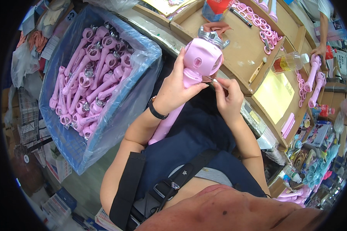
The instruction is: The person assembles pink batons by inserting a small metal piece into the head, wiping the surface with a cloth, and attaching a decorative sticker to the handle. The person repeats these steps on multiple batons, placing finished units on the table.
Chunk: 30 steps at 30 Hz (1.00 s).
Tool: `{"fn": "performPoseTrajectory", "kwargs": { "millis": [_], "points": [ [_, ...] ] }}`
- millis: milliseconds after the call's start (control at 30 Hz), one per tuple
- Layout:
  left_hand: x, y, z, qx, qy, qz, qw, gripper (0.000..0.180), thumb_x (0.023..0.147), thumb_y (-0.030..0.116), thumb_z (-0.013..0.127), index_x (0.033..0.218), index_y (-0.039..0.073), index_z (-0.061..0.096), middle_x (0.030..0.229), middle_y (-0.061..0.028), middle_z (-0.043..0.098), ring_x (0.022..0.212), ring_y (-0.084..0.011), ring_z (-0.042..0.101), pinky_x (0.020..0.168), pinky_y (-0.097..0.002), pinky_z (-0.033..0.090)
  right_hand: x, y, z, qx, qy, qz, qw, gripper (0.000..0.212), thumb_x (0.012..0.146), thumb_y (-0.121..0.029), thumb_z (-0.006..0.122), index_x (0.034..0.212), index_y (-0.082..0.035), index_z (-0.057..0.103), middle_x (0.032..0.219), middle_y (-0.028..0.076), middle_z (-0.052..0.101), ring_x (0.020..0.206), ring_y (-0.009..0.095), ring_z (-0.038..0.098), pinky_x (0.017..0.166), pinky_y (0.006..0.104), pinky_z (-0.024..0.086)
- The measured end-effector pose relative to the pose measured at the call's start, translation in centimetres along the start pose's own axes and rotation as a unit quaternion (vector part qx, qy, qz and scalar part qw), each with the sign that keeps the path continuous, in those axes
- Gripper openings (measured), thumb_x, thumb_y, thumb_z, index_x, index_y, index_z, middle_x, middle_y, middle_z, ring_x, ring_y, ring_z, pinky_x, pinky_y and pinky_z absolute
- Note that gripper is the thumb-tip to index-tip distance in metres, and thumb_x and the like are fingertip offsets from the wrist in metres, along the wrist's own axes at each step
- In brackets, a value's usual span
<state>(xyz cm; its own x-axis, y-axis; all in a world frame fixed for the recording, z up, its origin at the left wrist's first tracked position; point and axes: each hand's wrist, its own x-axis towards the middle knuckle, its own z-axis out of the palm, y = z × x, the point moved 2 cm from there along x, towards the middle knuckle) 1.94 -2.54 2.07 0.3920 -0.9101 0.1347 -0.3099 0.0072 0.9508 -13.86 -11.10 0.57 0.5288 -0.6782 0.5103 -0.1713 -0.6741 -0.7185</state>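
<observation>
My left hand (173,88) is wrapped round the neck of a pink plastic wand toy (199,57), held upright and tilted in front of my chest. The wand has a round, hollow head with openings in it and a silver, crown-like top. Its pink handle runs down behind my left wrist. Close to the right of the neck, my right hand (229,96) is closed in a pinch, its fingertips at the joint below the head. A thin, dark sliver shows at those fingertips, too small to name.
At left stands a blue crate (142,46) lined with clear plastic, piled with similar pink wands. A cardboard-lined workbench (235,54) holds pink rings (264,30), a brush (257,71), a black marker (241,17) and a bottle (289,62). Another person's hand (319,51) touches pink parts at far right.
</observation>
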Motion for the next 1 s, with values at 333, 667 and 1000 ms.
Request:
{"fn": "performPoseTrajectory", "kwargs": {
  "millis": [333, 667, 1000],
  "points": [
    [-0.6, 0.8, -0.1, 0.058, 0.029, 0.012, 0.998, 0.096, 0.073, 0.016, 0.077, 0.143, -0.001, 0.014, 0.13, -0.0221, 0.045, 0.119, -0.0282, 0.05, 0.094, -0.0347, 0.043, -0.5, -0.1, 0.1, 0.131, -0.007, 0.097, 0.987, 0.013, 0.082, -0.009, 0.068, 0.088, -0.001, 0.061, 0.069, 0.008, 0.059, 0.062, 0.017, 0.057, 0.056, 0.0275, 0.045],
    [-0.9, 0.7, 0.3, 0.12, 0.031, 0.006, 0.992, 0.095, 0.074, 0.019, 0.076, 0.143, -0.001, 0.015, 0.13, -0.0252, 0.046, 0.119, -0.0337, 0.051, 0.093, -0.0357, 0.044, 1.8, 0.6, -0.5, 0.46, -0.26, 0.453, 0.719, 0.026, 0.091, -0.023, 0.06, 0.1, 0.001, 0.055, 0.062, 0.0, 0.052, 0.059, 0.012, 0.052, 0.055, 0.0271, 0.044],
    [-0.8, 0.8, 0.2, 0.119, 0.044, 0.037, 0.991, 0.096, 0.072, 0.018, 0.077, 0.143, -0.003, 0.015, 0.131, -0.0296, 0.043, 0.117, -0.0411, 0.05, 0.091, -0.0381, 0.046, 0.1, 1.1, 0.3, -0.014, -0.094, -0.055, 0.994, 0.01, 0.086, -0.013, 0.063, 0.089, -0.003, 0.06, 0.064, 0.01, 0.052, 0.052, 0.022, 0.052, 0.048, 0.0326, 0.041]
  ]
}}
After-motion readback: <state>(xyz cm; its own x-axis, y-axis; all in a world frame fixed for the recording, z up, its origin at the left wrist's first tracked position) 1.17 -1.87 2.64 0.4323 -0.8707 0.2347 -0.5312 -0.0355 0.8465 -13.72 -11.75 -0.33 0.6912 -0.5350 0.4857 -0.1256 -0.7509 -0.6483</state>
